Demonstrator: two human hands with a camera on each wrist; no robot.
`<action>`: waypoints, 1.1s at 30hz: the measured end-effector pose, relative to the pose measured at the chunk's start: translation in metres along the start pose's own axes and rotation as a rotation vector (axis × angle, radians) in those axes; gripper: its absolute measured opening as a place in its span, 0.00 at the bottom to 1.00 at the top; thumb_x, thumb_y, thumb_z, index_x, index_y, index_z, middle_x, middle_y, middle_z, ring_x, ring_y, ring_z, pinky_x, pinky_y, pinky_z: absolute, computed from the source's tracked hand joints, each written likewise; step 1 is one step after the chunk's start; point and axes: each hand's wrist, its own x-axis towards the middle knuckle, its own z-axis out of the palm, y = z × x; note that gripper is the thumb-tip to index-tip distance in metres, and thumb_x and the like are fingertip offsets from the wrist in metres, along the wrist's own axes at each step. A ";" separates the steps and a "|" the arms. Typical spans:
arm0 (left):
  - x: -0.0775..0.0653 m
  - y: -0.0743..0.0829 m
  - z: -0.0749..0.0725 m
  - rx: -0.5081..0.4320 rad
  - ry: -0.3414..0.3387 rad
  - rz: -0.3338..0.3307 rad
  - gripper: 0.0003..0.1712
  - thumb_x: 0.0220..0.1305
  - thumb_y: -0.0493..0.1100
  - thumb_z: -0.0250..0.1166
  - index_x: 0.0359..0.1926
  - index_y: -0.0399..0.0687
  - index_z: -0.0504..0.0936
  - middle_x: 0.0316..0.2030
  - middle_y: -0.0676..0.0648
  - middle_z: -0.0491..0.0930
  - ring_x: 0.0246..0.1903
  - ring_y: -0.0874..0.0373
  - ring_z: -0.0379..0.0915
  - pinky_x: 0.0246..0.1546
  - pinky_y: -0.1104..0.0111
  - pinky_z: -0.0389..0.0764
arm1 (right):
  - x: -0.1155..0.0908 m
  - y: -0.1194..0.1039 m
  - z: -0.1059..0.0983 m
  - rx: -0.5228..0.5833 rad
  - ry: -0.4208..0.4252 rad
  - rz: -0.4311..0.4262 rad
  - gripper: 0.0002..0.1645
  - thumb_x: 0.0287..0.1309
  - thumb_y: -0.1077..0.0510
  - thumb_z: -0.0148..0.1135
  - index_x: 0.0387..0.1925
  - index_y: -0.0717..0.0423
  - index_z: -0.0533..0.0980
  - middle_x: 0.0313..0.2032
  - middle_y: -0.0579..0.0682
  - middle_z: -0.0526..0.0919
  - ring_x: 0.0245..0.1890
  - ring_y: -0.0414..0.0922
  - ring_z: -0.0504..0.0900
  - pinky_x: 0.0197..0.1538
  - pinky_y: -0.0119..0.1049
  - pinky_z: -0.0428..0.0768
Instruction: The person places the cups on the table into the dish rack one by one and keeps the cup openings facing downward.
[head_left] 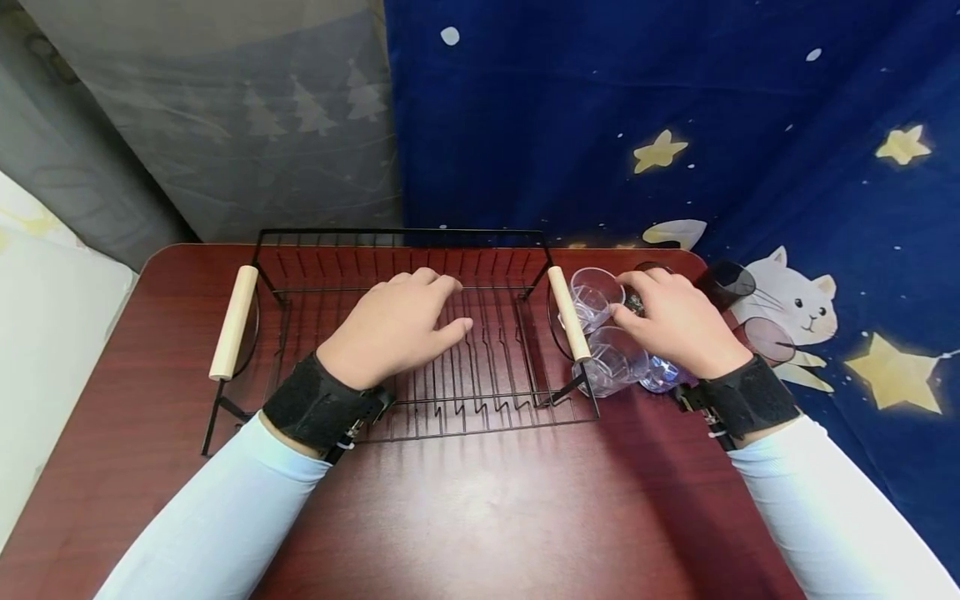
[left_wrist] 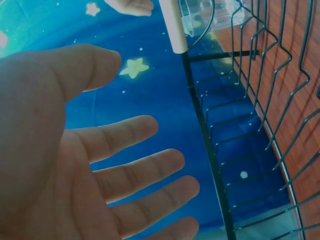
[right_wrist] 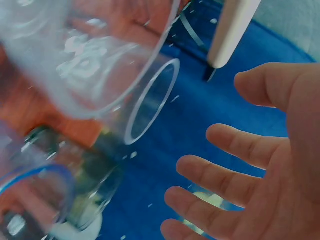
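My left hand hovers over the black wire dish rack, fingers spread and relaxed with nothing in them. Its palm and separate fingers show in the left wrist view. At the rack's right end, my right hand hangs above a group of drinking glasses, also holding nothing. A clear glass stands beside the rack's right wooden handle, just left of the right thumb. In front of it is a second clear glass. A bluish glass is partly hidden under the right hand.
Dark tinted glasses stand at the table's right edge, beyond the right hand. A second wooden handle forms the rack's left end. Behind the reddish-brown table hangs a blue curtain with stars and a cat.
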 end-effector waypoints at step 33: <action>0.010 0.018 0.012 0.034 -0.017 0.058 0.33 0.70 0.64 0.55 0.66 0.49 0.74 0.60 0.44 0.76 0.56 0.45 0.76 0.55 0.50 0.77 | -0.042 0.075 0.024 0.054 -0.170 0.120 0.37 0.69 0.38 0.54 0.64 0.62 0.69 0.59 0.72 0.72 0.61 0.67 0.71 0.59 0.67 0.70</action>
